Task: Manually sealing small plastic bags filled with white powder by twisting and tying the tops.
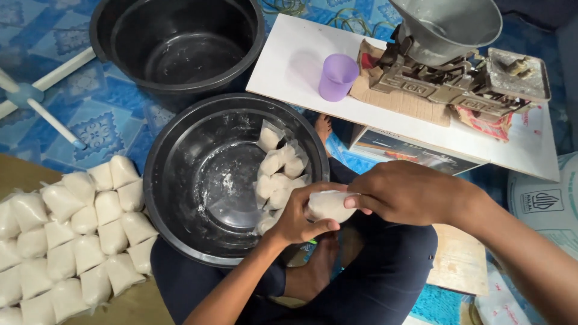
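**Both hands closed on one small white bag above the basin's rim**

While the left hand (299, 218) cupped the small white bag (328, 206) from below, fingers curled shut around its nearer end, the right hand (404, 194) gripped the other end, fingertips pinched together on the plastic. The bag lay crosswise between them, its long axis running roughly left to right, so each hand held one end and neither was clearly nearer its middle. It hung over the person's lap, just at the near rim of the black basin (174, 241), where more filled bags (278, 174) sat heaped against the right wall. Farther left, rows of finished bags (72, 235) lay packed side by side on the floor. Beyond the basin stood a deep black tub (102, 36), and on a white board (289, 66) a purple cup (337, 76) beside a metal balance scale (445, 66).
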